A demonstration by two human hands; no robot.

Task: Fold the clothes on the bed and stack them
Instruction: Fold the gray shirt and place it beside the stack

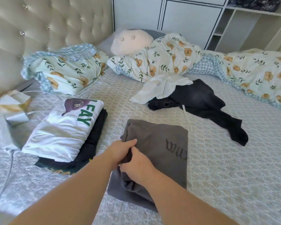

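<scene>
A folded grey garment point(159, 143) with dark lettering lies on the bed point(225, 168) in front of me. My left hand point(122, 151) pinches its left edge, and my right hand point(136, 166) grips the same edge just below, the two hands touching. To the left sits a stack: a folded white T-shirt point(62, 132) with green letters on top of a folded dark garment point(94, 140). Farther back, unfolded black trousers point(198, 101) with a white drawstring lie crumpled, with a white garment point(159, 88) partly over them.
A floral duvet point(250, 73) runs along the far and right side. A floral pillow point(68, 69) and a cream plush cushion point(131, 41) rest by the tufted headboard point(39, 21). A white cable and silvery box point(16, 109) sit at the left edge.
</scene>
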